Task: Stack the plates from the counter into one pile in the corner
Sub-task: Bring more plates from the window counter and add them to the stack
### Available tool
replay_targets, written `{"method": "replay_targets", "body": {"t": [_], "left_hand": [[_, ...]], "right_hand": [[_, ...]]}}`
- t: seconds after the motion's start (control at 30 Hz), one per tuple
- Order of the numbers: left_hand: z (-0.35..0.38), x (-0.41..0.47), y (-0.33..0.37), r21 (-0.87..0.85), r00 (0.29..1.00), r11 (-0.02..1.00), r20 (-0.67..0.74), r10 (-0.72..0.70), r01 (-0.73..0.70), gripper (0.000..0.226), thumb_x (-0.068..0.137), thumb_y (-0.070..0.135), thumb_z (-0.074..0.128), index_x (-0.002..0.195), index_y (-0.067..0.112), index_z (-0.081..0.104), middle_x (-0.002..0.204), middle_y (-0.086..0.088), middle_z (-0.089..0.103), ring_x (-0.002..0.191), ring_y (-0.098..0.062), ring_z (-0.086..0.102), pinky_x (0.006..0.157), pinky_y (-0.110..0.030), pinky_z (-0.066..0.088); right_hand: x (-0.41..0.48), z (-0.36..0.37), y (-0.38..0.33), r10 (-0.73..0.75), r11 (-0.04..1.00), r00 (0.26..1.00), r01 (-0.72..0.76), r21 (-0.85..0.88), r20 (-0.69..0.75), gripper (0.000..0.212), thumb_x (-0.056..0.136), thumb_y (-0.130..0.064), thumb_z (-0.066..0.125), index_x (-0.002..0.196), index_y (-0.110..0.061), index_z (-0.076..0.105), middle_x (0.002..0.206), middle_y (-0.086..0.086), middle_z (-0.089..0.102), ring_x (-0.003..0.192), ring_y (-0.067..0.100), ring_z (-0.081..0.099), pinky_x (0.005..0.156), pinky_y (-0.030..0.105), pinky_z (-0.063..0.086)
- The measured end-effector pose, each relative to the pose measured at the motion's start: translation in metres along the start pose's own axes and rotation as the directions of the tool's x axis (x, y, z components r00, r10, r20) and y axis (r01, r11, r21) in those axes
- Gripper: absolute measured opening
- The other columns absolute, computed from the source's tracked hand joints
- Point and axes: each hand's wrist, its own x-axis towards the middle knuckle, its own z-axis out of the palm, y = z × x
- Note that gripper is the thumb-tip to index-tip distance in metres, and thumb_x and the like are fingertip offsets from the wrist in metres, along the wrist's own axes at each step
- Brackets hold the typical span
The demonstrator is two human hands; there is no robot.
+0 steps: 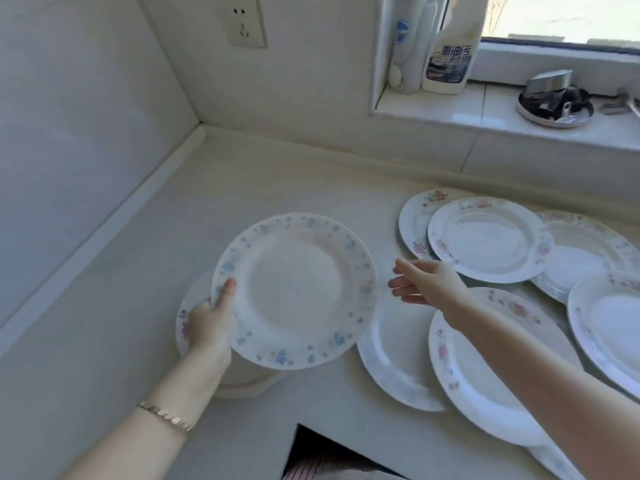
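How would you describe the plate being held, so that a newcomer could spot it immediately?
Start at the counter near the wall corner. The left hand grips the blue-flowered plate by its rim, above another plate. Its neighbours on the right have pink flowers.

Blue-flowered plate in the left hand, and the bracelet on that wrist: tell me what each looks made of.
The round white plate with blue flower rim, held by the left hand, looks like glazed ceramic or opal glass: smooth, glossy, printed pattern. The thin gold-coloured bracelet looks like polished metal, with small flat links that glint; plated or solid cannot be told.
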Motion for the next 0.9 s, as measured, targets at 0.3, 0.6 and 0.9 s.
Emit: {"method": "replay_targets", "body": {"t": [0.3,0.6,0.9], "left_hand": [[-0.036,0.027,-0.034,0.014,0.977,0.996,-0.196,-0.088,0.092,0.052,0.089,0.032,0.058,0.111,-0.015,0.059,0.117,-0.030,0.062,0.108,-0.037,0.061,0.074,-0.031,0.040],[-0.040,0.036,-0.052,0.039,0.970,0.985,-0.187,-0.158,0.168,0.052,0.088,0.035,0.060,0.110,-0.013,0.060,0.115,-0.027,0.064,0.107,-0.037,0.063,0.085,-0.039,0.049],[-0.072,0.055,-0.053,0.670,0.997,0.741,0.077,-0.019,-0.037,0.060,0.090,0.052,0.043,0.065,0.000,0.062,0.048,-0.011,0.061,0.045,-0.025,0.061,0.048,-0.025,0.042]], "right_hand": [[-0.006,0.031,0.009,0.052,0.994,0.998,-0.048,-0.099,0.035,0.011,0.090,-0.015,0.053,0.087,-0.009,0.062,0.072,0.003,0.067,0.059,0.011,0.062,0.060,0.016,0.052],[-0.007,0.018,0.022,0.046,0.992,0.999,-0.048,-0.115,-0.014,0.014,0.090,-0.013,0.054,0.080,-0.011,0.063,0.070,0.003,0.068,0.061,0.012,0.063,0.070,0.024,0.054],[-0.005,0.024,0.027,0.057,0.988,0.998,-0.055,-0.143,0.011,0.014,0.090,-0.013,0.053,0.081,-0.010,0.063,0.072,0.003,0.068,0.064,0.013,0.063,0.073,0.024,0.053]]}}
